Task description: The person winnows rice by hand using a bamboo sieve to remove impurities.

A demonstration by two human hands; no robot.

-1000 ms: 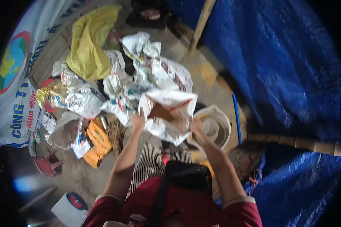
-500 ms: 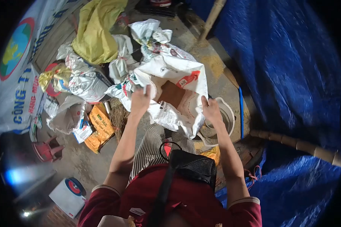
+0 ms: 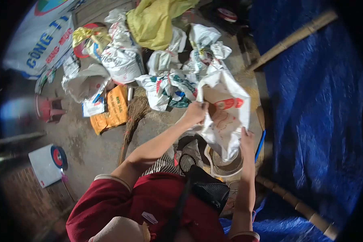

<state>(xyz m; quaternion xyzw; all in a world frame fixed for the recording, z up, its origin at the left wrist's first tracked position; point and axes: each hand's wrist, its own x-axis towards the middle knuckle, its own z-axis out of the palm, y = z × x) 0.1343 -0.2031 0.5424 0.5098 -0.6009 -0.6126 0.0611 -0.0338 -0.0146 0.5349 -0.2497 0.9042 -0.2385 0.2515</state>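
Both hands grip the rim of a white woven sack (image 3: 234, 86) with red print, its mouth open toward me. My left hand (image 3: 197, 113) is closed on the near left edge. On the right edge, my right hand (image 3: 247, 139) pinches the rim, its fingers partly hidden. The inside shows a pale wall and a brownish shade; the bottom is out of sight. Just beneath the sack's near edge stands a pale-rimmed bucket (image 3: 229, 166) with a grainy, grey-brown inside. Against the sack's left side lies a white and green bag (image 3: 171, 86).
Several tied bags, a yellow sack (image 3: 151, 24), an orange packet (image 3: 112, 109) and a straw broom (image 3: 135, 115) lie on the floor. A red stool (image 3: 49, 108) stands far left. Blue tarpaulin (image 3: 310, 92) and bamboo poles (image 3: 296, 38) border the right side.
My view has turned, so the floor things appear shifted. The sack has swung right in view with both hands on it, its mouth narrower, leaving the white and green bag more exposed.
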